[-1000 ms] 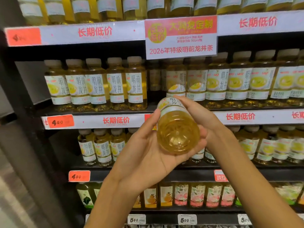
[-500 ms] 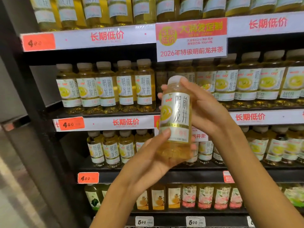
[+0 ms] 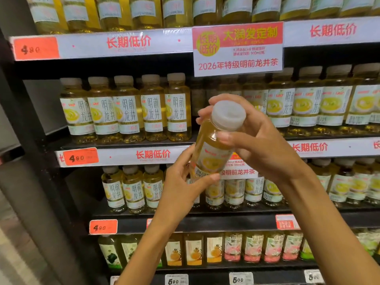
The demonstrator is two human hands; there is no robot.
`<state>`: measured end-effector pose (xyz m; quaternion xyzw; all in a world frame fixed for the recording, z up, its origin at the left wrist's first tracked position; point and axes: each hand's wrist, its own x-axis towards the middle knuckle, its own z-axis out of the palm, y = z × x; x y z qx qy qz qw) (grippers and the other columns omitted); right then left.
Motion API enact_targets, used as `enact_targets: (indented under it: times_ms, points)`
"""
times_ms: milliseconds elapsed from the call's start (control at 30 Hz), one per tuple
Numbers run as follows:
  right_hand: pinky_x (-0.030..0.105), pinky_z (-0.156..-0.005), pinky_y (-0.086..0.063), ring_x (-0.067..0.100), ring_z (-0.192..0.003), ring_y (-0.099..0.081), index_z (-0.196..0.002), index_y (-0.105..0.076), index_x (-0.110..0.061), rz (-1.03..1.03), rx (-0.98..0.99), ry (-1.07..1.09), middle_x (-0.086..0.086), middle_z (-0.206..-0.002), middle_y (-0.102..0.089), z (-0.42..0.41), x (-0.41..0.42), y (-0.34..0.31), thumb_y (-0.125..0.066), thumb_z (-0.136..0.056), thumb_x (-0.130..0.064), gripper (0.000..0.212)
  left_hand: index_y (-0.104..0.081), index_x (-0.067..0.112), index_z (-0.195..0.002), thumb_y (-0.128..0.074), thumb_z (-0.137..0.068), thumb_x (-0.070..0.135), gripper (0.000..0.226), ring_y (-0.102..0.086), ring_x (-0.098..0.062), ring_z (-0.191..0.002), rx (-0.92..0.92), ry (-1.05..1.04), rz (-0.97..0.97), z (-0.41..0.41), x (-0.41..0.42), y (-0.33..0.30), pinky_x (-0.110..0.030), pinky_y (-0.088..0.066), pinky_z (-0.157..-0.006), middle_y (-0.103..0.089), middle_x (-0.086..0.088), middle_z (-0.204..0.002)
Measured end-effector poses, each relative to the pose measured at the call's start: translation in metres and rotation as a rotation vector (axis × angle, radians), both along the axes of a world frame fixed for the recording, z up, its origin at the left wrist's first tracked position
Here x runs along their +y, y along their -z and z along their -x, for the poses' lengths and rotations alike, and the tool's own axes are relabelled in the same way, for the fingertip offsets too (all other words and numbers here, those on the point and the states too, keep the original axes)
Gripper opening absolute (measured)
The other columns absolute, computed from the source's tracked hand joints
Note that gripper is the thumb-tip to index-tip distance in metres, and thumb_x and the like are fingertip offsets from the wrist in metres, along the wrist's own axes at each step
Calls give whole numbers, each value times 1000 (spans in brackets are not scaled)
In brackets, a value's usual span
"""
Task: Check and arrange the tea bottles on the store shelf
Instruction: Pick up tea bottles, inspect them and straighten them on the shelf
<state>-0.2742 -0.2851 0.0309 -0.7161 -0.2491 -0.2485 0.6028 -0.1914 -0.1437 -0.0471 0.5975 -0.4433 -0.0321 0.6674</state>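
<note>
Tea bottle [image 3: 213, 149] now tilted cap-forward between left hand [image 3: 183, 188] and right hand [image 3: 257, 140].

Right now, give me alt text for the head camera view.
Two hands hold one tea bottle tilted, cap toward the camera: the right hand grips its neck, the left hand its base. Behind stand store shelves of matching bottles.

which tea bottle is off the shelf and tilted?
The tea bottle held in both hands in front of the shelves, white cap tipped toward the camera; all the others stand upright in rows.
</note>
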Motion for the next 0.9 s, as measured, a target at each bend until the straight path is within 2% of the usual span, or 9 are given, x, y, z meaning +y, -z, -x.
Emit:
enact_targets:
  times_ms: [100,267,400,467,567,633,733,833,900]
  points:
    - [32,-91,-48,21,-119,-55,-118,-55,-18,31,-33,-49,2,-119,-62,5,-1,0,-67,-75,-6,47,-50,28,-133,-79,-70,24,69,-57,-4,-116,-58,-26,3,-5,-6,0,-15,-48,-89,-63,13,-123]
    - [35,-92,-49,28,-120,-55,-116,-58,-20,141,-76,-46,1,-117,-63,7,-7,-1,-72,-73,-3,48,-52,30,-128,-81,-70,10,68,-57,-5,-117,-92,-31,4,-8,-11,-5,-15,-48,-88,-63,13,-123]
    - [36,-94,-49,28,-117,-58,-122,-55,-18,-16,-36,-53,2,-115,-66,-1,-11,-5,-65,-78,-11,46,-56,37,-118,-84,-64,23,63,-62,-2,-108,-20,43,-24,-5,-9,-5,-12,-49,-84,-67,17,-115]
    - [42,-98,-49,29,-117,-59,-129,-49,-15,-138,8,-56,5,-119,-66,-7,-14,-6,-57,-86,-18,44,-58,35,-118,-85,-66,28,59,-65,-6,-107,58,120,-35,-2,-8,-4,-14,-51,-82,-70,12,-113]
    - [46,-97,-49,29,-115,-61,-132,-47,-12,-213,85,-36,9,-122,-65,-13,-15,-4,-40,-94,-28,41,-60,27,-121,-78,-68,50,61,-64,-10,-110,146,225,-60,3,-7,-1,-16,-51,-84,-70,5,-115]
    - [42,-92,-53,27,-109,-64,-128,-49,-6,-240,90,2,11,-116,-67,-15,-15,-4,-42,-96,-26,39,-56,25,-127,-68,-72,60,67,-62,-10,-114,188,274,-87,6,-8,1,-17,-48,-90,-68,6,-120]
    - [36,-87,-53,27,-104,-63,-124,-52,-5,-339,68,73,11,-106,-69,-17,-12,-5,-52,-86,-24,42,-52,35,-128,-52,-84,61,51,-58,-4,-117,175,226,-90,9,-12,1,-15,-45,-96,-65,13,-123]
    - [32,-87,-53,21,-105,-64,-125,-53,-10,-368,37,160,5,-107,-70,-22,-8,-2,-57,-86,-30,44,-56,46,-121,-38,-84,64,45,-56,-3,-119,203,185,-43,9,-19,1,-30,-45,-103,-63,16,-125]
    - [31,-89,-53,19,-107,-64,-127,-53,-12,-355,50,168,5,-112,-69,-24,-7,0,-53,-91,-36,43,-62,49,-115,-36,-83,67,45,-60,-10,-116,279,220,14,9,-21,1,-35,-48,-99,-66,10,-123]
